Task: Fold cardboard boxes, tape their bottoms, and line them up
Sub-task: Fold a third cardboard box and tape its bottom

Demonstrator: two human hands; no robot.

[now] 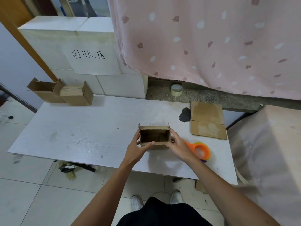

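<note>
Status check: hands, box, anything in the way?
Gripped on either side by left hand and right hand: folded box, open face toward camera. Beside right hand: orange tape dispenser. Nothing between folded box and two boxes at back left.

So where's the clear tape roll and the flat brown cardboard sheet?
clear tape roll (176, 93): head view, its outer side.
flat brown cardboard sheet (206, 111): head view, its upper panel.

A pink leaf-print curtain (203, 43) hangs over a white table (81, 131) on pale floor tiles (32, 193).
</note>
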